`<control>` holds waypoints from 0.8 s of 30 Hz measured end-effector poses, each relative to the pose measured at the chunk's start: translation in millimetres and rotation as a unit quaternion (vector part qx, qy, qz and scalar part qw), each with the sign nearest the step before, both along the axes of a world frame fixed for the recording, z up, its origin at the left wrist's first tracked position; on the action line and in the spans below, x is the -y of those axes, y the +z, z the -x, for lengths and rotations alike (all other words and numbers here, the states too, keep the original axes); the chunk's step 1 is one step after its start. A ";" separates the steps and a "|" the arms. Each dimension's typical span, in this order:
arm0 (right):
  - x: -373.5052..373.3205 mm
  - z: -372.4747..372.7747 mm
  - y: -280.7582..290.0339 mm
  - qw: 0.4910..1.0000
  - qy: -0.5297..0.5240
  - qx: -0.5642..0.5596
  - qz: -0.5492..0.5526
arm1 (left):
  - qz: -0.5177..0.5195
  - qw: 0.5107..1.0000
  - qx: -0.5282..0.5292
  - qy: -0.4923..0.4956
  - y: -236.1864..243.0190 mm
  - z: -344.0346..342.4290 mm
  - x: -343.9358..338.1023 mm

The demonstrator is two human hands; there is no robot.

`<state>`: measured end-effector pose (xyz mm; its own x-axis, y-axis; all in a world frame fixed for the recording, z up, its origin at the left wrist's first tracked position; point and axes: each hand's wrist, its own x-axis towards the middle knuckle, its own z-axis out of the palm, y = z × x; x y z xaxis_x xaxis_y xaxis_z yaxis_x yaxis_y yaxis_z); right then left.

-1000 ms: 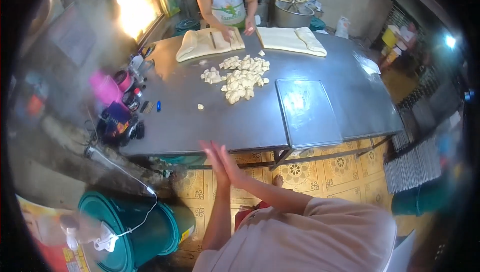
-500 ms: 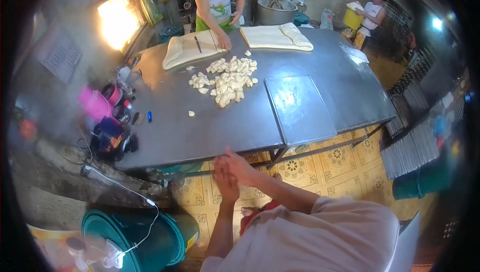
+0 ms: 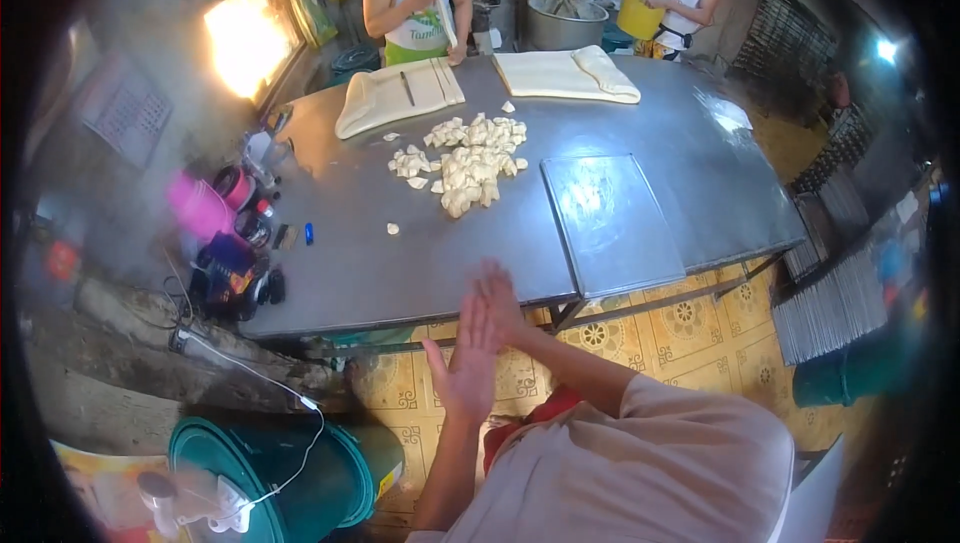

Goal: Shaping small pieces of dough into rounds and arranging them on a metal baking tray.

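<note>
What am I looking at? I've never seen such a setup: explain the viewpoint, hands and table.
There is no robot, only a person's bare left hand and bare right hand, open near the front edge of a smooth grey table. They overlap in view; neither visibly holds anything. The picture comes from a wide fisheye camera worn on the head, looking down, so straight edges bend. On the table lie a loose pile of pale, doughy chunks, two thick, folded cream slabs, and a flat, rectangular, shiny grey tray.
</note>
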<state>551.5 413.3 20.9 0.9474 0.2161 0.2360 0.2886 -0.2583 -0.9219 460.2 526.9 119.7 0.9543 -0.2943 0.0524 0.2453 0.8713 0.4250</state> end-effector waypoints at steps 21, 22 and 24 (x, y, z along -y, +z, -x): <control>-52.6 34.4 102.0 0.986 0.022 -0.022 -0.165 | -0.379 0.905 0.034 0.190 -76.5 -16.7 6.4; -64.2 52.6 101.0 0.989 0.023 0.007 -0.148 | -0.320 0.925 0.028 0.203 -62.5 -20.8 6.7; -71.5 74.8 100.7 0.990 -0.018 0.103 0.099 | -0.196 0.956 0.014 0.218 -30.1 -31.3 1.2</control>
